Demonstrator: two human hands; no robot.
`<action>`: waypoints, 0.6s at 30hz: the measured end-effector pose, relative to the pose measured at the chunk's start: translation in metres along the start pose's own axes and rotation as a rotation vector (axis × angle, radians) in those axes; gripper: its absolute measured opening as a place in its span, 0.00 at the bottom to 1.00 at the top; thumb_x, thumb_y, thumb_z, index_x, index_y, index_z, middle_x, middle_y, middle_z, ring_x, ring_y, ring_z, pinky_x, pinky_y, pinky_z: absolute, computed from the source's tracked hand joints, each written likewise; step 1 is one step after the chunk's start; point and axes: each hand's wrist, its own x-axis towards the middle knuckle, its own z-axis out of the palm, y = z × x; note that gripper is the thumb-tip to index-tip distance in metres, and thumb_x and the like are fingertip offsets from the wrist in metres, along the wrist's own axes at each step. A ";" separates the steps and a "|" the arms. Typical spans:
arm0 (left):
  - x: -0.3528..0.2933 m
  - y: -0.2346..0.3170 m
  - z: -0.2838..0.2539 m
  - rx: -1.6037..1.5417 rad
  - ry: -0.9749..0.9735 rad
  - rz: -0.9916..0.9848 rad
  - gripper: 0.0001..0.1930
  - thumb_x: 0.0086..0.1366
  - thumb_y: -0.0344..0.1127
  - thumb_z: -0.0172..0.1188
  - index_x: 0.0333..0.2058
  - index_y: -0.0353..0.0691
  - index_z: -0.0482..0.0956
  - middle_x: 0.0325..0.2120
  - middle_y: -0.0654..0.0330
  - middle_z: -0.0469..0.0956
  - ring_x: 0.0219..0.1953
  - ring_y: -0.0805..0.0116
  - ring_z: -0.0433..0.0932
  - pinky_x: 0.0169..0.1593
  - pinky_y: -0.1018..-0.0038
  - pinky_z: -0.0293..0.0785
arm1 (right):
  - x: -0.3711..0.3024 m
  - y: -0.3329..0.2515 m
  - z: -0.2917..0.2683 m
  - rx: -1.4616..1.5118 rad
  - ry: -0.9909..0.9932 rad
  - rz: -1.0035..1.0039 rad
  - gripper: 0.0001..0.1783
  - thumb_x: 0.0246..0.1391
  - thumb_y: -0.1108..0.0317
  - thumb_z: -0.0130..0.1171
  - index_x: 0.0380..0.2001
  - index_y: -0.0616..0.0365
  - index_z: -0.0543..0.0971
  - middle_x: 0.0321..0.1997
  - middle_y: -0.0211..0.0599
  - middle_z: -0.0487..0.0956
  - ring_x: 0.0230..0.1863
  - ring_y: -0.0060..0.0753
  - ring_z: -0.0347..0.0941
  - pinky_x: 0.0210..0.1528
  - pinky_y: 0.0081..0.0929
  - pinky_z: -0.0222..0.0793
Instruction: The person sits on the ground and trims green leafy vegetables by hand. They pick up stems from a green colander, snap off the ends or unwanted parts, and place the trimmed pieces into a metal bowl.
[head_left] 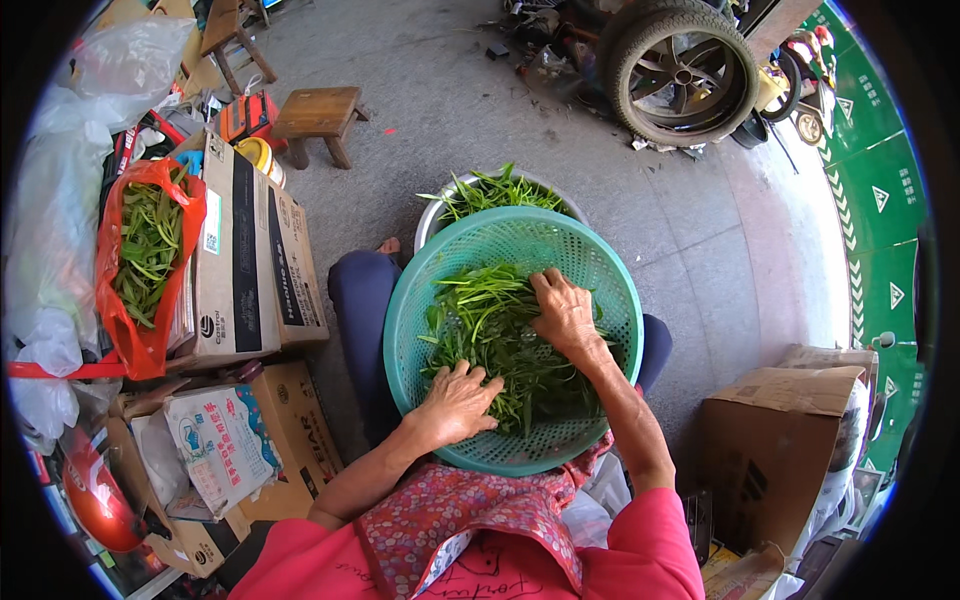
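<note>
A green plastic colander [400, 330] rests on my lap, holding a heap of leafy greens with long stems [490, 300]. My left hand [460, 402] lies on the near left part of the heap, its fingers spread and holding nothing. On the right side, my right hand [566, 312] bends its fingers into the stems and grips some of them; its fingertips are partly hidden. Just beyond the colander stands a metal basin [432, 222], partly covered by the colander's far rim, with more greens [505, 192] in it.
At my left, a red plastic bag of greens [150, 250] stands beside cardboard boxes [240, 270]. A wooden stool [318, 115] is farther off. A wheel with its tyre [640, 95] stands at the far right, and a large cardboard box [770, 460] at the near right.
</note>
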 end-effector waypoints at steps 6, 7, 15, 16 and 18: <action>-0.010 -0.008 0.010 -0.057 0.229 0.042 0.33 0.65 0.52 0.65 0.64 0.42 0.71 0.64 0.45 0.68 0.64 0.45 0.68 0.62 0.49 0.70 | -0.001 -0.018 -0.053 -0.084 0.336 -0.131 0.37 0.34 0.76 0.69 0.54 0.59 0.74 0.48 0.44 0.74 0.47 0.49 0.76 0.44 0.44 0.74; -0.012 -0.007 0.008 -0.063 0.254 0.048 0.31 0.65 0.51 0.65 0.63 0.42 0.73 0.64 0.44 0.68 0.63 0.45 0.70 0.61 0.50 0.71 | -0.002 -0.015 -0.046 -0.106 0.278 -0.097 0.38 0.35 0.75 0.70 0.56 0.58 0.74 0.53 0.46 0.73 0.51 0.50 0.75 0.48 0.44 0.73; -0.014 -0.019 -0.030 -0.214 0.548 0.013 0.10 0.68 0.37 0.62 0.39 0.36 0.84 0.32 0.52 0.81 0.33 0.49 0.82 0.38 0.57 0.77 | -0.017 -0.017 -0.030 0.006 0.218 -0.108 0.22 0.46 0.72 0.66 0.48 0.61 0.80 0.60 0.53 0.75 0.55 0.53 0.74 0.57 0.48 0.70; -0.011 -0.020 -0.035 -0.234 0.586 -0.009 0.08 0.68 0.35 0.62 0.37 0.36 0.84 0.29 0.52 0.81 0.31 0.48 0.81 0.37 0.57 0.77 | -0.017 -0.018 -0.032 0.030 0.260 -0.114 0.20 0.47 0.72 0.66 0.46 0.61 0.81 0.59 0.52 0.76 0.54 0.53 0.75 0.57 0.48 0.70; -0.002 -0.024 -0.042 -0.182 0.719 -0.020 0.05 0.66 0.32 0.63 0.35 0.37 0.84 0.28 0.52 0.80 0.29 0.48 0.81 0.36 0.56 0.77 | -0.009 -0.021 -0.027 0.079 0.311 -0.107 0.15 0.48 0.73 0.63 0.41 0.62 0.82 0.53 0.50 0.79 0.53 0.52 0.75 0.57 0.48 0.69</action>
